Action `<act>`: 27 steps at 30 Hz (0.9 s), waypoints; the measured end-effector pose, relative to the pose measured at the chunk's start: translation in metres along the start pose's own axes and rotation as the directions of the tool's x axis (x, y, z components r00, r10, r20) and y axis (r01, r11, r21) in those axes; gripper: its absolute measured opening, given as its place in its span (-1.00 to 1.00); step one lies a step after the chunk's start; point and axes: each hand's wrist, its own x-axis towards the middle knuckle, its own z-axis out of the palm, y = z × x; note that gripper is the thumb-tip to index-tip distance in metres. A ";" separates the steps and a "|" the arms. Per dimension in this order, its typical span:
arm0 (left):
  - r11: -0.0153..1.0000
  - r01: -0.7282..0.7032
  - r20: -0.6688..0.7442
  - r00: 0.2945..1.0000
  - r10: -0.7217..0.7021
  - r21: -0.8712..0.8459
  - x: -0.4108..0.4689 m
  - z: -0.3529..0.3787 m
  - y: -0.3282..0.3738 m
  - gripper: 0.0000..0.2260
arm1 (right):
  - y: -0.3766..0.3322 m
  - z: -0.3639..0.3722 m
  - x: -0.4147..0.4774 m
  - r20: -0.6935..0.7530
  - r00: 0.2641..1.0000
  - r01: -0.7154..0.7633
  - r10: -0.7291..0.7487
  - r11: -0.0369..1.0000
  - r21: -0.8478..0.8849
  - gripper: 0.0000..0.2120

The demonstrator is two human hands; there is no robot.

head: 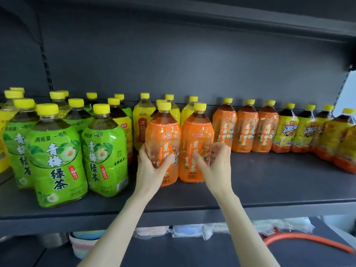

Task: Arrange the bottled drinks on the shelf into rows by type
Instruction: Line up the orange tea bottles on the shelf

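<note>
Holding two orange-labelled bottles mid-shelf [269, 182], we are wrapping our left hand [152, 168] around the left bottle [162, 139] while our right hand [217, 164] is half-curled against the right bottle [197, 139]. Full, probably heavy, slick plastic; we are gripping low on each body.

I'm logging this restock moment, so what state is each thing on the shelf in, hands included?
Left orange bottle: upright, capped, gripped by left hand.
Right orange bottle: upright, capped, right hand wrapped around it.
Green tea bottles: upright, capped, grouped at left.
Three orange bottles: upright in a row at the back.
Yellow-label bottles: upright, capped, at right.
</note>
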 end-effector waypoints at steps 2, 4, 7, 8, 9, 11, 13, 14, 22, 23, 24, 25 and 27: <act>0.998 0.009 0.032 0.999 -0.007 -0.062 0.003 0.002 -0.003 -0.12 | 0.008 0.004 0.009 0.030 0.997 -0.080 0.078 0.993 0.087 -0.42; 0.997 -0.005 0.041 0.999 0.008 -0.083 0.004 0.003 -0.006 -0.14 | 0.014 0.009 0.014 0.129 0.981 -0.165 0.143 0.970 0.177 -0.33; 0.995 -0.054 0.044 0.997 0.058 -0.087 0.006 0.003 -0.009 -0.17 | 0.017 0.013 0.018 0.317 0.930 -0.296 0.184 0.886 0.356 -0.23; 0.994 -0.067 0.046 0.996 0.071 -0.089 0.006 0.003 -0.009 -0.19 | 0.017 0.013 0.020 0.344 0.921 -0.316 0.183 0.869 0.382 -0.23; 0.993 -0.072 0.050 0.996 0.077 -0.094 0.006 0.003 -0.008 -0.21 | 0.018 0.013 0.021 0.350 0.919 -0.321 0.182 0.861 0.394 -0.24; 0.990 -0.071 0.058 0.995 0.078 -0.123 0.002 0.003 -0.006 -0.25 | 0.020 0.011 0.020 0.341 0.924 -0.313 0.171 0.852 0.421 -0.29; 0.985 -0.065 0.075 0.994 0.078 -0.158 -0.001 0.004 -0.001 -0.25 | 0.022 0.007 0.018 0.320 0.932 -0.306 0.168 0.838 0.452 -0.33; 0.983 -0.062 0.091 0.993 0.079 -0.176 -0.002 0.007 0.002 -0.24 | 0.024 0.003 0.018 0.309 0.936 -0.305 0.171 0.830 0.466 -0.34; 0.979 -0.017 0.217 0.974 0.063 -0.205 -0.004 0.071 0.027 -0.26 | 0.062 -0.057 0.039 0.225 0.951 -0.295 0.210 0.833 0.468 -0.45; 0.979 -0.017 0.223 0.973 0.064 -0.205 -0.005 0.083 0.031 -0.28 | 0.070 -0.067 0.044 0.218 0.953 -0.293 0.212 0.835 0.467 -0.49; 0.978 -0.015 0.225 0.972 0.063 -0.206 -0.007 0.095 0.036 -0.29 | 0.079 -0.077 0.049 0.210 0.954 -0.289 0.213 0.838 0.463 -0.53; 0.977 -0.013 0.224 0.973 0.061 -0.212 -0.009 0.108 0.040 -0.29 | 0.088 -0.087 0.054 0.201 0.956 -0.284 0.213 0.844 0.456 -0.56; 0.974 -0.007 0.211 0.976 0.056 -0.228 -0.015 0.135 0.048 -0.29 | 0.107 -0.109 0.065 0.195 0.958 -0.278 0.211 0.850 0.447 -0.60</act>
